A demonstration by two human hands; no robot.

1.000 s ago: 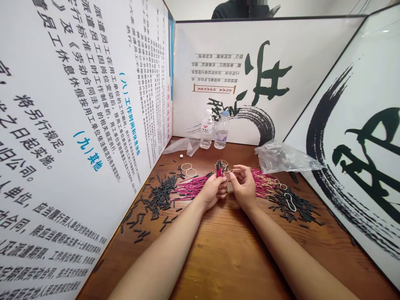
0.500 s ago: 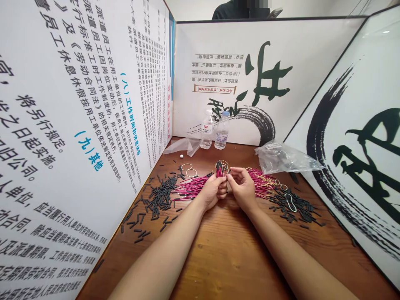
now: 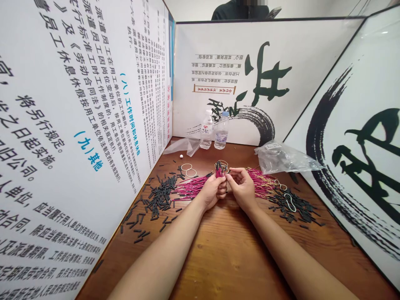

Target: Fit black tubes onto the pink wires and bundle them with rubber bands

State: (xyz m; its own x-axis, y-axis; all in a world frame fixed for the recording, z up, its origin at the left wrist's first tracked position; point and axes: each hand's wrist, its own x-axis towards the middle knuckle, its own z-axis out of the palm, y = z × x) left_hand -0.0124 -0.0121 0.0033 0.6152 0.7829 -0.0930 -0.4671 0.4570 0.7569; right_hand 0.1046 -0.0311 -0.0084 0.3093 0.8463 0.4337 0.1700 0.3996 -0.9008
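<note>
My left hand (image 3: 214,191) is closed in a fist around a bundle of thin pink sticks (image 3: 220,171), their black-capped ends pointing up. Right beside it, my right hand (image 3: 243,187) has its thumb at the bundle and its fingers curled in. Whatever lies between those fingers is too small to make out. Loose pink sticks spread on both sides, a left pile (image 3: 192,187) and a right pile (image 3: 264,183). Small black tubes lie heaped at the left (image 3: 162,196), and more black tubes (image 3: 301,206) at the right. A pale loop (image 3: 223,163) shows just behind the bundle.
Two water bottles, one white-capped (image 3: 206,131) and one blue-capped (image 3: 221,132), stand at the back of the wooden table (image 3: 215,250). Clear plastic bags (image 3: 281,156) lie by the panels. Pale rubber bands (image 3: 189,171) rest near the sticks. Printed panels (image 3: 231,50) enclose three sides; a person (image 3: 233,10) is beyond.
Both hands keep almost the same place and grip on the bundle. The view has shifted very slightly.
</note>
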